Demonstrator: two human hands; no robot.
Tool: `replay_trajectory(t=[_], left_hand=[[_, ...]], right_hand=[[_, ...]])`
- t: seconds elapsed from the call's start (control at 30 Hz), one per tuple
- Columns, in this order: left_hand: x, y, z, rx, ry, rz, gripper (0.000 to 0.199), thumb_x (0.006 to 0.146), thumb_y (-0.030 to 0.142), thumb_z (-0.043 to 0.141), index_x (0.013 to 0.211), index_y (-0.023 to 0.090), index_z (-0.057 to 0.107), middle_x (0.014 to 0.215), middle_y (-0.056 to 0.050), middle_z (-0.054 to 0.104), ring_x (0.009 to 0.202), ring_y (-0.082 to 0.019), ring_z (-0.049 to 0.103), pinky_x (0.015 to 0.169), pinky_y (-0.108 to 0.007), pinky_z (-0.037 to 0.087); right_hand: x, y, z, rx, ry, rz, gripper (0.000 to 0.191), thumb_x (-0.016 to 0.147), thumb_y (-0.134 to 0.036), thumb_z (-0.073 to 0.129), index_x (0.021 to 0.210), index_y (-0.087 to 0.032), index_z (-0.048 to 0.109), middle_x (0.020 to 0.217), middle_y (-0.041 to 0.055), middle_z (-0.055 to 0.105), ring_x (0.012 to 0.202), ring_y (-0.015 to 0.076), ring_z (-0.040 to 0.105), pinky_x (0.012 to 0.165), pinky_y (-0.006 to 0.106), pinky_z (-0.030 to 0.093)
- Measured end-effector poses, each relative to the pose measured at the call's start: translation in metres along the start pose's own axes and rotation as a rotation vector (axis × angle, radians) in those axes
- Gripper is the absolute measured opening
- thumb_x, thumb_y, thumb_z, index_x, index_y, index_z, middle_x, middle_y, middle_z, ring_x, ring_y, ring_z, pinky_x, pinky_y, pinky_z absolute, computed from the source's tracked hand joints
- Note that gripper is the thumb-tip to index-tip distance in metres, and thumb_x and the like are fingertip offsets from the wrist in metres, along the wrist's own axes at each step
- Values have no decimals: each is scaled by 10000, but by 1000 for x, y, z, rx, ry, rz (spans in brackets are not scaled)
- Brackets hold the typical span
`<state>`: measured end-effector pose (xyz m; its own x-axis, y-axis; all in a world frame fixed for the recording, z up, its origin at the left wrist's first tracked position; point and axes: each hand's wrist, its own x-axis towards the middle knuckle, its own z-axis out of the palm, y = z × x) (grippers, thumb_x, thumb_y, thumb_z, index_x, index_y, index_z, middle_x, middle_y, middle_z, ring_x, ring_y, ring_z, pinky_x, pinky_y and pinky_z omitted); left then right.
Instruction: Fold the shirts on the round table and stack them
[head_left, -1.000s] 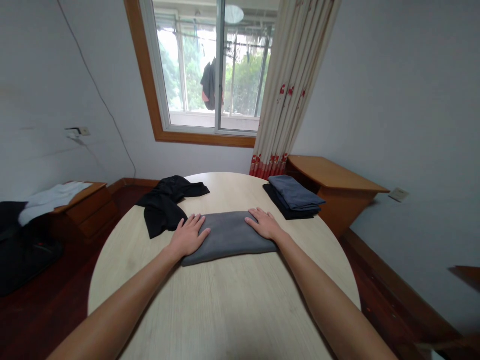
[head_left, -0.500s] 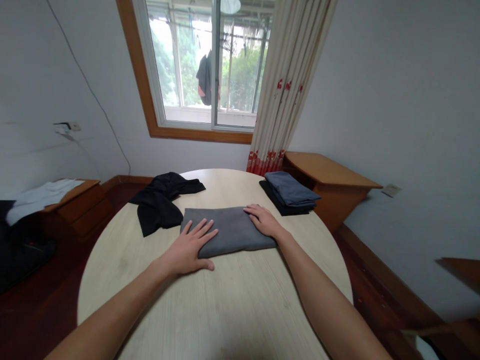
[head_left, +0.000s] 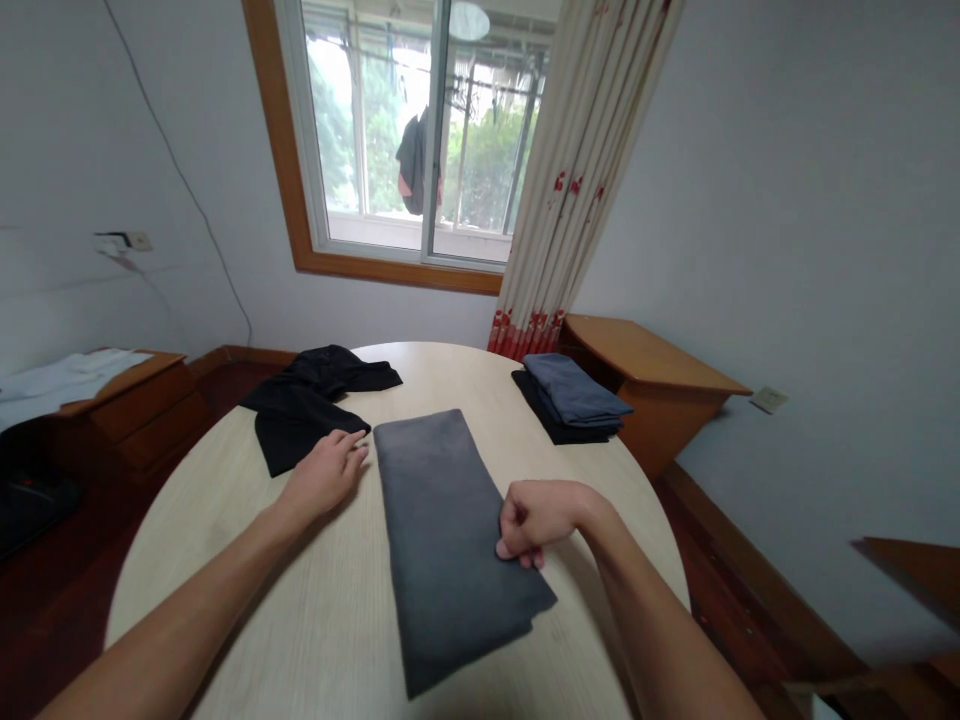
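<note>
A folded grey cloth (head_left: 446, 530) lies lengthwise over the middle of the round table (head_left: 315, 620), its near end closest to me. My right hand (head_left: 536, 520) pinches the cloth's right edge, fingers curled. Left of the cloth, my left hand (head_left: 326, 475) rests by the table surface with its fingers apart and nothing in it, close to a crumpled black garment (head_left: 307, 405). At the back right of the table sits a stack of folded dark clothes (head_left: 574, 395), blue-grey on top and black beneath.
Behind the table on the right stands a wooden desk (head_left: 652, 355). A low wooden cabinet (head_left: 157, 400) with white cloth on it is at the left. A curtain (head_left: 555, 200) hangs beside the window.
The grey cloth has turned from lying crosswise to lengthwise and reaches nearer to me. My right hand has closed on its edge and come nearer; my left hand has moved off it to the left.
</note>
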<state>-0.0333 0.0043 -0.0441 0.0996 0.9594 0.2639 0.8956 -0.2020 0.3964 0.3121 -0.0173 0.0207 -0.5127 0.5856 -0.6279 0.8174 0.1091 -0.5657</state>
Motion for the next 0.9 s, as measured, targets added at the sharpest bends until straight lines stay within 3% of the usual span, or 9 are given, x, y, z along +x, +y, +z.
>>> replay_trajectory(t=[0.07,0.17,0.23,0.3,0.47,0.6,0.7,0.8,0.9], left_hand=[[-3,14,3,-141,-42,-47,664,985,543,312,1377,91,600,1277,-173,666,1151,-311,636,1018,-433,478],[-8,29,9,-293,-135,-125,785,920,642,433,1487,100,475,1092,-138,724,959,-304,699,904,-431,529],[-11,34,15,-365,-178,-162,903,865,639,544,1554,87,357,1100,-146,720,939,-312,707,878,-439,544],[-14,36,21,-432,-203,-169,987,829,578,634,1591,74,261,1217,-190,686,1038,-334,692,921,-448,541],[-23,47,36,-475,-129,-42,1017,804,330,695,1630,123,139,1545,-223,426,1341,-354,513,1133,-494,411],[-32,64,36,-480,-79,171,867,852,175,561,1631,197,183,1469,-161,466,1338,-287,497,1145,-463,410],[-35,72,28,-488,-83,389,737,880,95,450,1592,238,325,1314,-129,544,1224,-238,566,1100,-420,457],[-37,71,21,-516,-94,598,660,906,72,399,1528,287,449,1253,-110,580,1161,-218,591,1048,-392,493],[-38,67,20,-568,-70,690,584,926,92,401,1457,296,533,1268,-108,595,1174,-223,591,1034,-397,501]], right_hand=[[8,2,1,90,56,-110,334,798,-502,689,705,-182,677,675,37,696,596,163,638,598,259,497],[34,10,-3,47,555,-160,360,875,-481,639,946,-142,733,833,89,741,733,198,686,705,289,523],[54,17,-3,71,783,-127,424,897,-438,636,1156,-109,699,1011,134,746,896,232,705,817,318,531],[74,22,-1,177,851,-100,525,899,-416,648,1303,-82,621,1132,162,723,1002,248,699,895,340,529],[108,22,2,464,892,-107,748,865,-383,695,1479,-47,434,1336,211,637,1185,263,655,1033,354,495],[119,14,-1,765,859,-158,833,851,-348,702,1536,-62,325,1481,225,526,1275,267,611,1044,351,512],[114,13,-3,946,761,-301,796,801,-387,749,1477,-128,419,1456,179,567,1257,289,626,1016,400,547],[101,18,-3,1049,518,-464,679,678,-415,836,1259,-155,599,1247,144,715,1151,317,686,1002,454,555],[89,22,-4,1081,436,-508,602,551,-370,900,1063,-164,661,1094,134,768,1067,331,716,1001,478,546]])
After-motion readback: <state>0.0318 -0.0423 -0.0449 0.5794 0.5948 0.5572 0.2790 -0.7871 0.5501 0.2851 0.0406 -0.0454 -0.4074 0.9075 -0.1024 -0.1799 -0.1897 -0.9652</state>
